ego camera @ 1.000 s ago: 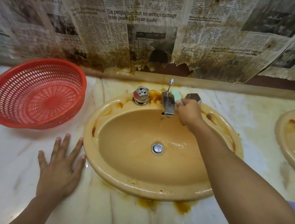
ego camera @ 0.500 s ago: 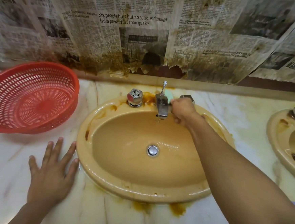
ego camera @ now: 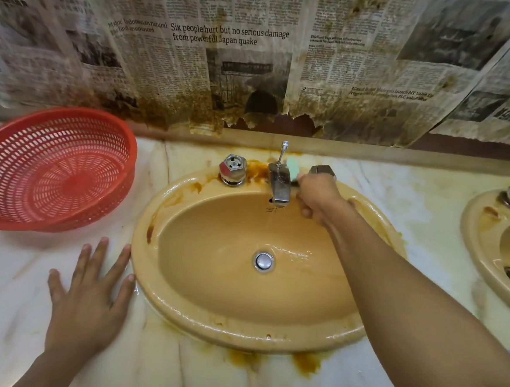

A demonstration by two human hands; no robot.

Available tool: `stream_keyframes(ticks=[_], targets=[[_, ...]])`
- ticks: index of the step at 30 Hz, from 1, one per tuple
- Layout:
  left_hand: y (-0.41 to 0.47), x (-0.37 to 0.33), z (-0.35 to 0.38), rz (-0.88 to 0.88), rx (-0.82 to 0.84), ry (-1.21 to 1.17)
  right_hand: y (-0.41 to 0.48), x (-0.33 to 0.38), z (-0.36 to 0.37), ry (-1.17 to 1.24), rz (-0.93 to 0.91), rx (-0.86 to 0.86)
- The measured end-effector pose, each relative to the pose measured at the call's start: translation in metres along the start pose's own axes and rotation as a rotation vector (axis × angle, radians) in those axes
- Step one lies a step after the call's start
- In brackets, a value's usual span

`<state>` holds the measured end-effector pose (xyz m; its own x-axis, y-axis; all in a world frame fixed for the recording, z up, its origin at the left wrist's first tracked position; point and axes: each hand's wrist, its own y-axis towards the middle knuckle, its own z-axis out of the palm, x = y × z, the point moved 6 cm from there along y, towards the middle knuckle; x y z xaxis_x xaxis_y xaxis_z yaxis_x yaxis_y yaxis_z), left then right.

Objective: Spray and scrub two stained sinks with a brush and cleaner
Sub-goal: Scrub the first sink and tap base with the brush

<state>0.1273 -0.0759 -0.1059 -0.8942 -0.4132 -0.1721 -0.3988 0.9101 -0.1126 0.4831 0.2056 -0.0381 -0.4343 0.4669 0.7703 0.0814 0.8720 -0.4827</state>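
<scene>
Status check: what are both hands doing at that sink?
Left hand flat on counter, empty. Right hand gripping green brush beside faucet. Water running. Sink rim stained.

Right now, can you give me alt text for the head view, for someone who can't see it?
A right hand holds a green brush against the tap of a stained tan sink, water trickling into the basin. The left hand lies flat on the marble counter beside a red basket. Stained newspaper covers the wall; a second sink shows at right.
</scene>
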Motion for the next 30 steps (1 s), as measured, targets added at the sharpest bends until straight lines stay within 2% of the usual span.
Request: stream_keyframes(ticks=[3, 6, 9, 10, 12, 14, 17, 20, 22, 27, 30], targets=[[0.0, 0.0, -0.001, 0.001, -0.007, -0.002, -0.029, -0.036, -0.007, 0.079, -0.033, 0.069], [0.0, 0.0, 0.0, 0.0, -0.009, 0.001, -0.028, -0.03, -0.01, 0.027, -0.056, -0.007], [0.001, 0.002, 0.001, 0.0, -0.011, 0.005, -0.007, 0.017, 0.002, -0.228, -0.029, -0.019], [0.0, 0.002, 0.001, 0.0, -0.014, 0.003, 0.0, 0.03, 0.003, -0.33, -0.05, -0.077], [0.0, 0.002, 0.0, 0.002, -0.017, 0.004, 0.02, 0.043, 0.006, -0.177, -0.016, -0.122], [0.0, 0.001, 0.0, 0.002, -0.017, 0.003, 0.019, 0.049, 0.008, -0.174, 0.01, -0.102], [0.0, 0.002, 0.0, 0.004, -0.018, 0.006, 0.01, 0.029, 0.001, -0.069, 0.049, -0.016], [0.0, 0.002, 0.0, 0.0, -0.027, -0.004, -0.018, 0.0, -0.01, 0.05, 0.069, 0.002], [0.0, 0.001, -0.001, 0.0, -0.028, -0.011, -0.038, -0.02, -0.018, 0.01, 0.005, 0.01], [-0.001, 0.0, -0.002, 0.002, -0.031, -0.008, -0.065, 0.001, -0.063, -0.326, -0.345, -0.211], [-0.001, 0.0, -0.002, 0.0, -0.031, -0.008, -0.074, 0.038, -0.065, -0.551, -0.517, -0.146]])
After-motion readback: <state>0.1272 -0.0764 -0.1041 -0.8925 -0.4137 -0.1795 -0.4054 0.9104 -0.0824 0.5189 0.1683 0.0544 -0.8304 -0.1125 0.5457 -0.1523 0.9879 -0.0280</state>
